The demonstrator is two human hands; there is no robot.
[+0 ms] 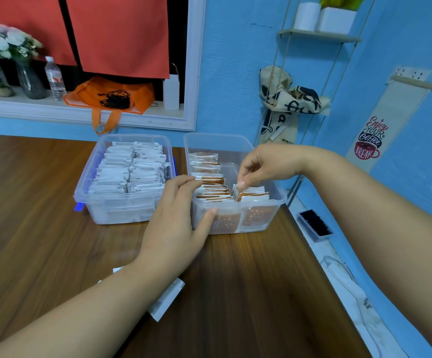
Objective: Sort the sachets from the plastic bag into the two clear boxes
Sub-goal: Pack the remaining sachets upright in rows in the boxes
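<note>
Two clear boxes stand side by side on the wooden table. The left box [91, 202] is packed with white sachets [132, 169]. Brown-and-white sachets [209, 182] stand in rows in the right box [279, 200]. My left hand [176, 223] grips the right box's near left corner, fingers over the rim and thumb on the front wall. Over the same box, my right hand [264, 164] pinches the top of a sachet [237, 188] standing among the front rows. A white packet [167, 298] lies on the table, partly hidden under my left forearm.
The table [42, 254] ends at a blue wall just behind the boxes, and its right edge runs close to the right box. A black brush [315, 223] lies below that edge. An orange bag [111, 96], a water bottle [54, 78] and a flower vase [29, 78] sit on the window ledge.
</note>
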